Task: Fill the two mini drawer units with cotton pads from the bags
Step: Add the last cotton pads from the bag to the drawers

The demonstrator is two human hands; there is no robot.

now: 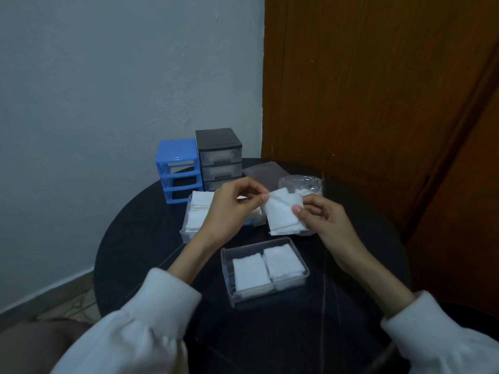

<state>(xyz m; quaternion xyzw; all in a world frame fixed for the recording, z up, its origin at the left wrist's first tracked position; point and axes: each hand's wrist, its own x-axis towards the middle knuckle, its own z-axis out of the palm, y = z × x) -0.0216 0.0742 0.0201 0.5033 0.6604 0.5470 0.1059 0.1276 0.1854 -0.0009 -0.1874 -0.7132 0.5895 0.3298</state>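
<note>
L hand [232,209] + R hand [321,214] | pinch cotton pads [283,215] | raised above table [140,225]

A round, dark table [351,265] is set against a pale wall and a wooden door. At its far edge two mini drawer units are stood side by side — a blue frame [178,171] with its slots open and a grey unit [220,157] with its drawers in. Two clear drawers are laid on the top: the farther drawer [189,225] and the nearer drawer [264,271], both holding white pads. A clear plastic bag [302,184] is laid behind, near the door.
</note>
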